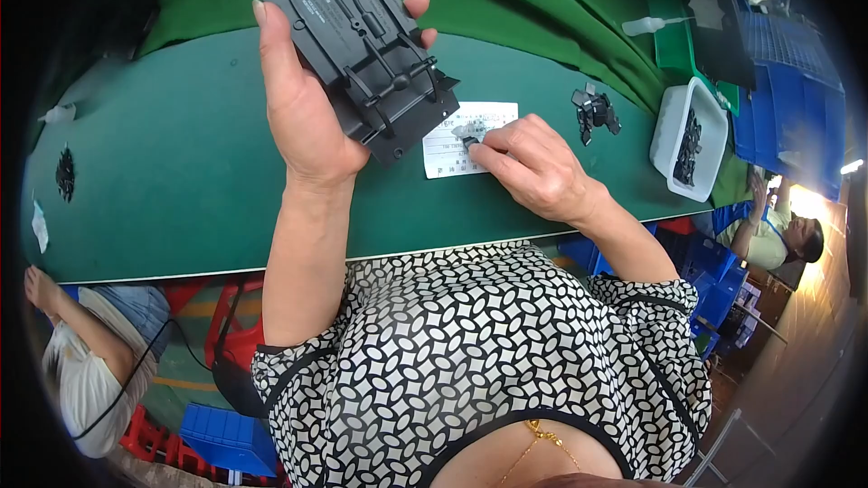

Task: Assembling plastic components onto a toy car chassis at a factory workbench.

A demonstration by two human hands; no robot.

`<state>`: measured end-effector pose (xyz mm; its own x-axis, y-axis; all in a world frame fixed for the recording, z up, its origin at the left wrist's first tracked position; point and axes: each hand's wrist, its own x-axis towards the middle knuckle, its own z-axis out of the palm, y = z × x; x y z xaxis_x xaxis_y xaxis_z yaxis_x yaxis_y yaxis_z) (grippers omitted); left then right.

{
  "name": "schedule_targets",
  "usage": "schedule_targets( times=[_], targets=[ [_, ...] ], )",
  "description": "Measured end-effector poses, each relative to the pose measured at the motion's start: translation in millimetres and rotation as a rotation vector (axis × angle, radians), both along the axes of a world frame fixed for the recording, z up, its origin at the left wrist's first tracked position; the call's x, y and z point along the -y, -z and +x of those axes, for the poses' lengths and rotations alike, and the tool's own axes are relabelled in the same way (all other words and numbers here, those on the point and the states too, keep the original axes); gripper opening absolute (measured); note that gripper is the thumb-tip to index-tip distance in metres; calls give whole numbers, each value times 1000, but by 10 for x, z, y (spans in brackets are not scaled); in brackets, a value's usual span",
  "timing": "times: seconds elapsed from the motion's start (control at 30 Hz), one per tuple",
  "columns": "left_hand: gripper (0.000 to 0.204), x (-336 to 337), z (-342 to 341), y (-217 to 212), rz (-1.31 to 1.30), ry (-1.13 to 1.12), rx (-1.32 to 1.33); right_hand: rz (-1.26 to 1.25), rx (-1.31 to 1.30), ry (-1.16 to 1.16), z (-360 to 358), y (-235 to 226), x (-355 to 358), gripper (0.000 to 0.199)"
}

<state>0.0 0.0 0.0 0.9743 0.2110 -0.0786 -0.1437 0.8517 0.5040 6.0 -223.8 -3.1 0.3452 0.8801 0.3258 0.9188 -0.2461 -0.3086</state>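
My left hand is wrapped round a long black plastic chassis-like panel, raised over the green table and tilted, with its ribbed side showing. Thumb on one edge, fingertips curl over the other. Below its lower corner lies a white printed paper slip with a clear, greyish smear on it. Closed in a pinch, my right hand holds a small black plastic piece at that smear. The piece's exact shape is mostly hidden by the fingers.
A cluster of black parts lies right of my right hand. Farther right stands a white bin holding black pieces. A bottle rests at the back right; another black pile lies far left. Other people sit at both sides.
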Motion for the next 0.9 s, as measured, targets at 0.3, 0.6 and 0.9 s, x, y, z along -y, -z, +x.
schedule_targets(
  times=[0.3, 0.6, 0.9],
  targets=[
    [68, 11, -2, -53, 66, 28, -57, 199, -541, 449, -38, -206, -42, 11],
    [62, 10, -14, -8, -5, 63, -43, 618, -1816, 689, 11, -419, -52, 4],
    [63, 70, -16, 29, -76, 140, -45, 523, -1379, 553, -73, -502, -215, 12]
  ],
)
